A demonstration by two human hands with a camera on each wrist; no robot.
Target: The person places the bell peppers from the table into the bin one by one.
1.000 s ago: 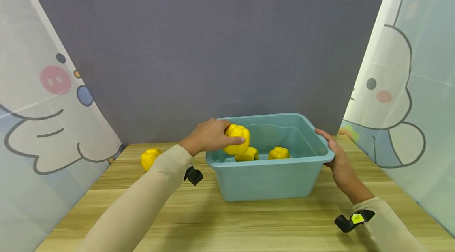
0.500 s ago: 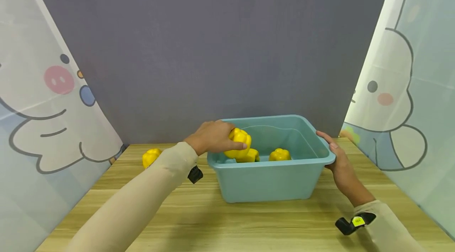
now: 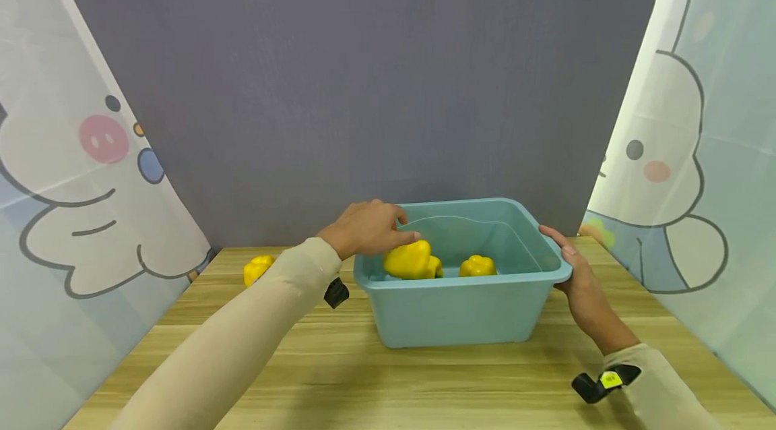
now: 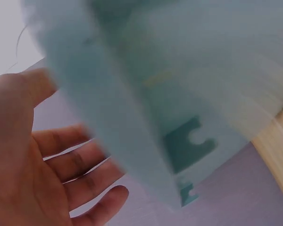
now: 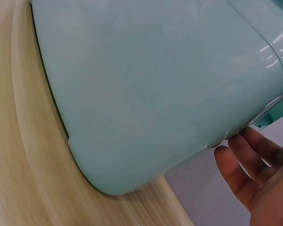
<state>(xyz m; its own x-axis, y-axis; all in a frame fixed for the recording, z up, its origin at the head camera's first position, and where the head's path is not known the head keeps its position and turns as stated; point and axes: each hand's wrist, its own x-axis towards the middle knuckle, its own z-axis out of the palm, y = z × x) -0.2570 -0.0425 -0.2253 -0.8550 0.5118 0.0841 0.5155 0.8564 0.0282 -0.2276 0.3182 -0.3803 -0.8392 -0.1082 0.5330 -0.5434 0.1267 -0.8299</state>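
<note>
In the head view my left hand (image 3: 371, 228) is over the left end of a light blue plastic bin (image 3: 455, 312), fingers loosely extended. Just beneath it a yellow bell pepper (image 3: 407, 260) is inside the bin, partly covering a second bell pepper (image 3: 434, 268). Another bell pepper (image 3: 477, 266) sits further right in the bin. The left wrist view shows the left fingers (image 4: 92, 186) spread beyond the bin's rim, holding nothing. At the right end, my right hand (image 3: 578, 282) grips the rim, thumb on top and fingers (image 5: 238, 176) underneath, as the right wrist view shows.
One more yellow bell pepper (image 3: 257, 270) lies on the wooden table (image 3: 388, 389) to the left, partly behind the left sleeve. A grey panel (image 3: 364, 79) closes off the back, and cartoon-print sheets (image 3: 67, 214) hang at both sides.
My left hand has let go of the bell pepper, which has dropped lower into the bin's left part. The right hand still holds the rim in the same place.
</note>
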